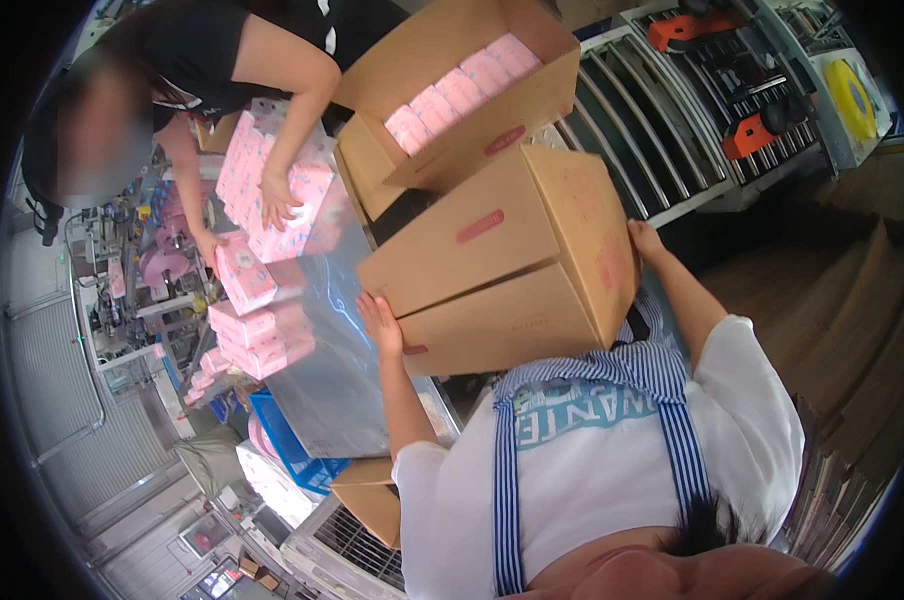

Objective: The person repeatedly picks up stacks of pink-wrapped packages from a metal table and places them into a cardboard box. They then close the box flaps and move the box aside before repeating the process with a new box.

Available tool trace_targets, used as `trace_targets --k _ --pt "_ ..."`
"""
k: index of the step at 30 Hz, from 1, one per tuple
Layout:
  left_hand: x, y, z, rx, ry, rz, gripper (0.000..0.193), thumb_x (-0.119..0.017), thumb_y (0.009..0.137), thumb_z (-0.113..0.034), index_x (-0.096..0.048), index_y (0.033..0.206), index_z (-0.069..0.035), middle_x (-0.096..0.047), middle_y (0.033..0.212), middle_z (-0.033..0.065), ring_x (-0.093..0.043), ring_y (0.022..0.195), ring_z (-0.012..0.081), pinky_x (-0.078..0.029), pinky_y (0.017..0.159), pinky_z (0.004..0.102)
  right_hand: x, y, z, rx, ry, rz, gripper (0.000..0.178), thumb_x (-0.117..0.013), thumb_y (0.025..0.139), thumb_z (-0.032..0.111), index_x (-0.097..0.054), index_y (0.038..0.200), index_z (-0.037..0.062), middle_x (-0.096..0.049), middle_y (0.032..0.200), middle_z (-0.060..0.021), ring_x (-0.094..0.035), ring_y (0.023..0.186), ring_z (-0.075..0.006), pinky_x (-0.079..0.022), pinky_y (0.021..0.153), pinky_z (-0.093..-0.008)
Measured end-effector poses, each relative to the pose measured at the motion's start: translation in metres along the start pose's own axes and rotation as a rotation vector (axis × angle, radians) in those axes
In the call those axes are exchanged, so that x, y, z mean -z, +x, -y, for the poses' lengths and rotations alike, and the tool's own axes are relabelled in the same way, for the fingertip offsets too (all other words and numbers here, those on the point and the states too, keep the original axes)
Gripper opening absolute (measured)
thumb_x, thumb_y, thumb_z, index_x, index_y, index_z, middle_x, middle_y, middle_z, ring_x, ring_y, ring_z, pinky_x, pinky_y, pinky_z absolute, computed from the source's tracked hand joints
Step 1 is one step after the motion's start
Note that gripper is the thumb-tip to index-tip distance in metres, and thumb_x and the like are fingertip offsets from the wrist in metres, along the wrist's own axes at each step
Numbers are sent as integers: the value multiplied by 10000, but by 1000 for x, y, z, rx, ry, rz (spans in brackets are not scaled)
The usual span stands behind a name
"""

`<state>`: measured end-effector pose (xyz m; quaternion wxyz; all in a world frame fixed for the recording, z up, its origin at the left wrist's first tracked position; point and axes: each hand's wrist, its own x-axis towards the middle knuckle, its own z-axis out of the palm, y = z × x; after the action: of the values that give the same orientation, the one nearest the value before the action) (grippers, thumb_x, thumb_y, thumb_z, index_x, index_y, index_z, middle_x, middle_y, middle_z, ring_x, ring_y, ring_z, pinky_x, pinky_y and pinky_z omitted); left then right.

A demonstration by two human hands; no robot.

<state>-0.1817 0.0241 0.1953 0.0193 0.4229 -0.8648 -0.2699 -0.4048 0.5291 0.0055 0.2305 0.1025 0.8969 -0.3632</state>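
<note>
A large brown cardboard box (472,235) is tilted in front of my body, its flaps meeting in a long seam. My left hand (380,322) presses its fingers along the box's left end. At the opposite end, my right hand (647,242) grips the edge, its fingertips partly hidden behind the cardboard. Together the two hands hold the box between them. Just beyond it stands an open carton (517,125) with a row of pink tissue packs (462,92) inside.
Across the metal table (337,385), a co-worker's hands (277,195) touch stacked pink packs (257,215). More packs (257,335) lie nearer. A roller conveyor (637,125) runs at the far right. A blue crate (290,440) and a small open carton (370,495) stand at the left.
</note>
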Motion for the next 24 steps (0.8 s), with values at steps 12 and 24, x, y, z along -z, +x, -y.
trace_targets --k 12,24 --pt "-115 -75 -162 107 -1190 503 680 -432 934 -522 -349 1390 -24 -482 1337 144 -494 1195 248 -393 992 380 326 -69 145 400 651 483 206 -656 864 194 -503 756 109 -503 739 66 -482 714 -36 -398 675 -199" --pt "59 -27 -44 220 -208 160 635 -474 884 -585 -615 1130 -17 -664 1043 139 -627 979 282 -485 808 398 97 -152 306 1226 -158 -109 217 -672 655 154 -624 862 109 -633 852 -71 -596 852 -254 -446 833 -416"
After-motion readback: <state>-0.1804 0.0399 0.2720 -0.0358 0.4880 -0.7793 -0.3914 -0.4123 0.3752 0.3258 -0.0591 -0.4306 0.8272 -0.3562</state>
